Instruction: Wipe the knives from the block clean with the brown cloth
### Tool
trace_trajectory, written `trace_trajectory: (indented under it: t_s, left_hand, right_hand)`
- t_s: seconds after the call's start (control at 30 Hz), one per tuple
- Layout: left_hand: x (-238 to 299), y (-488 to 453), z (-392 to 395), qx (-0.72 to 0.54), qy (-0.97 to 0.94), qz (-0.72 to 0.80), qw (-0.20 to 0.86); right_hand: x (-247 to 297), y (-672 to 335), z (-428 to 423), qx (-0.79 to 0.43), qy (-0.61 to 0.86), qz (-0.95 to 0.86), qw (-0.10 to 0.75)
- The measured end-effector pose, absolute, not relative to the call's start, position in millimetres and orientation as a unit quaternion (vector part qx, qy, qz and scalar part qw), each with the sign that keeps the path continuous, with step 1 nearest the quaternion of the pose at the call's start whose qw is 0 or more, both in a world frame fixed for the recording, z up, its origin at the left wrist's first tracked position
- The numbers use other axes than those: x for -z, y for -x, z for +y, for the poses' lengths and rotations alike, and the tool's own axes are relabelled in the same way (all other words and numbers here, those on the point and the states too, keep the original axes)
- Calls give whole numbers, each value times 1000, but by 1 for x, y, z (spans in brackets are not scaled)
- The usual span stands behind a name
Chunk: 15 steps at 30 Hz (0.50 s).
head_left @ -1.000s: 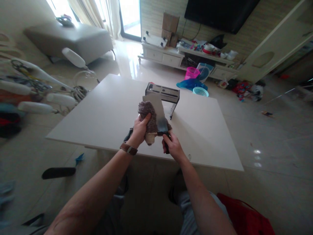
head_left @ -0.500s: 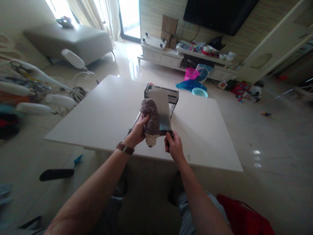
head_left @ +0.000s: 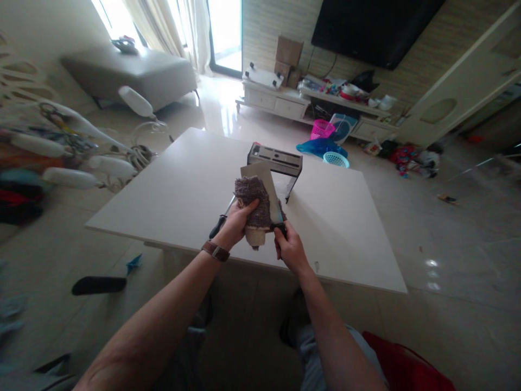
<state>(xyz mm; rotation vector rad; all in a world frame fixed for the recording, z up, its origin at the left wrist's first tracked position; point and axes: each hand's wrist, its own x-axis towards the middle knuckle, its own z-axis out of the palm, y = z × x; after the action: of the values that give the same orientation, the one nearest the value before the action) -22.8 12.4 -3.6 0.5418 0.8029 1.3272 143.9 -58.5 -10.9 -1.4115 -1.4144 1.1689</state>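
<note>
The left hand [head_left: 240, 220], at the middle of the frame, is closed around a shaggy brown cloth [head_left: 253, 202], its thumb pressed across the front. The cloth lies against a wide knife [head_left: 268, 182], whose pale blade rises behind it; a bit of brown pile also shows past the blade's right edge. The right hand [head_left: 292, 250], just right of centre and apart from the left, is clamped on the knife's black handle. A brown strap [head_left: 215, 251] circles the left wrist. Just left of the left hand, a black handle [head_left: 217, 227] rests on the white table [head_left: 337, 222]. Beyond the blade, a black and silver rack [head_left: 279, 156] stands on the tabletop, with a small red patch at its left end; any lettering on it is too blurred to read. Past the table, toward the upper right, are a pink basket [head_left: 322, 128], a blue bag [head_left: 319, 146], a pale blue basket [head_left: 336, 159] and a blue and white box [head_left: 343, 126] whose print is too small to make out. A dark television [head_left: 376, 30] fills the top right, white lamp shades [head_left: 136, 101] lie at the left, and a red bag [head_left: 407, 364] sits at the lower right.
</note>
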Motion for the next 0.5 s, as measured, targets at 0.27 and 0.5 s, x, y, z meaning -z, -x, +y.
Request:
trace_trajectory:
  t_s: [0.27,0.5]
  left_hand:
    - [-7,56,37,-668,-182,377,615]
    - [-3,67,45,-678,-183,356,617]
  right_hand:
    - [-2,-155,-55,-467,543,-617,325]
    - [-1,-146,-53,-471,538,-617,328]
